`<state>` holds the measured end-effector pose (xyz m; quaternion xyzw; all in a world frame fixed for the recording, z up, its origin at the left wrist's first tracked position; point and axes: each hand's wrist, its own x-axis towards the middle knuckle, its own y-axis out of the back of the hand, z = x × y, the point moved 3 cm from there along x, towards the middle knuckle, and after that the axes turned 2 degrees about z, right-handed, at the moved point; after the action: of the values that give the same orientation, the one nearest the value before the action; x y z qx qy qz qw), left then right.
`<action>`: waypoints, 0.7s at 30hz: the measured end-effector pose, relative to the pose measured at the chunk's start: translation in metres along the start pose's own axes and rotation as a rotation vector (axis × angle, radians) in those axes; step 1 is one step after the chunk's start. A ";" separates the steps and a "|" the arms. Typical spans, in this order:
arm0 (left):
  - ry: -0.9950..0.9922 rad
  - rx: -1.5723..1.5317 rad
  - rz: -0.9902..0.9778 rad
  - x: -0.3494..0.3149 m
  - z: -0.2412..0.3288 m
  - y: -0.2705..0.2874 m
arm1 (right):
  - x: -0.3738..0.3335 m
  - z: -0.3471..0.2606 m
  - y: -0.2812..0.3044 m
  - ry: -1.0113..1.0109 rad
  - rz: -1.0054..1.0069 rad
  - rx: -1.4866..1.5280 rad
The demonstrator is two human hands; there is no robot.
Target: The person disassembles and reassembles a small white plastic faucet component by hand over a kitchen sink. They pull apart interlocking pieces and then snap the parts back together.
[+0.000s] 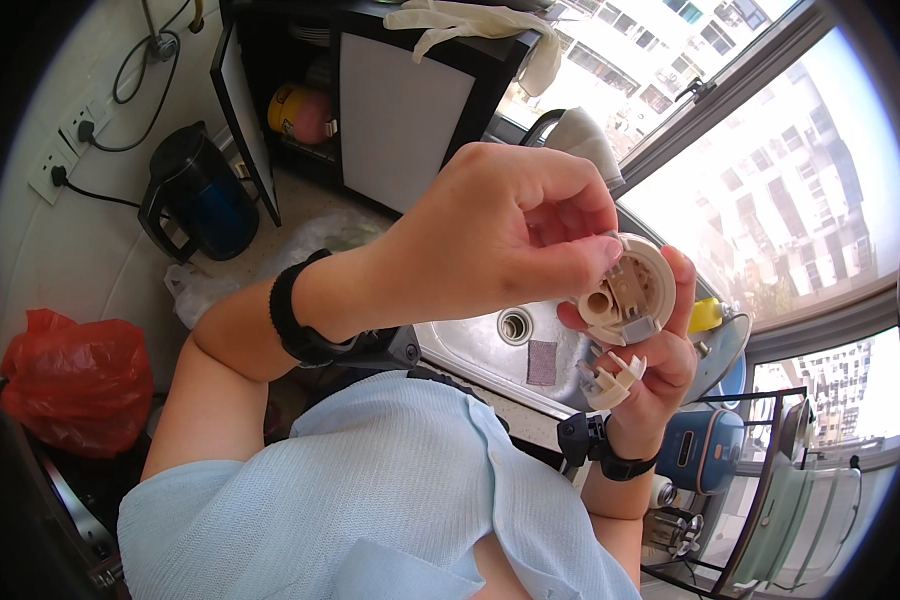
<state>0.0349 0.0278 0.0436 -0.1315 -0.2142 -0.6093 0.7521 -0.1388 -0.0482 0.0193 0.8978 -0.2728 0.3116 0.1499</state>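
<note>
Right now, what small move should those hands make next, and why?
Perhaps the right hand should firm its grip: it holds a round plastic part and a smaller white piece together, while the left hand touches the round part's edge.

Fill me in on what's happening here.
A person at a sink is handling a round cream plastic part. The right hand supports it and also holds a smaller cream plastic piece, separate and just below it. The left hand has its thumb at the round part's upper edge; its exact grip is partly hidden. A grey rectangular pad lies in the sink near the drain.
</note>
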 end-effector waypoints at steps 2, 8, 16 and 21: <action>0.031 -0.077 -0.020 0.000 0.001 -0.001 | 0.002 -0.001 0.001 0.014 -0.006 -0.012; 0.013 -0.083 -0.082 0.000 -0.005 0.001 | 0.001 -0.001 -0.005 -0.027 0.032 0.030; 0.020 -0.103 -0.063 0.001 -0.015 -0.001 | 0.002 0.003 -0.001 0.014 0.028 -0.043; 0.004 -0.003 -0.069 0.004 -0.011 0.000 | 0.002 0.004 0.000 0.003 -0.008 -0.040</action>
<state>0.0372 0.0195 0.0359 -0.1241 -0.2159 -0.6353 0.7310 -0.1359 -0.0505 0.0177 0.8952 -0.2751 0.3068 0.1696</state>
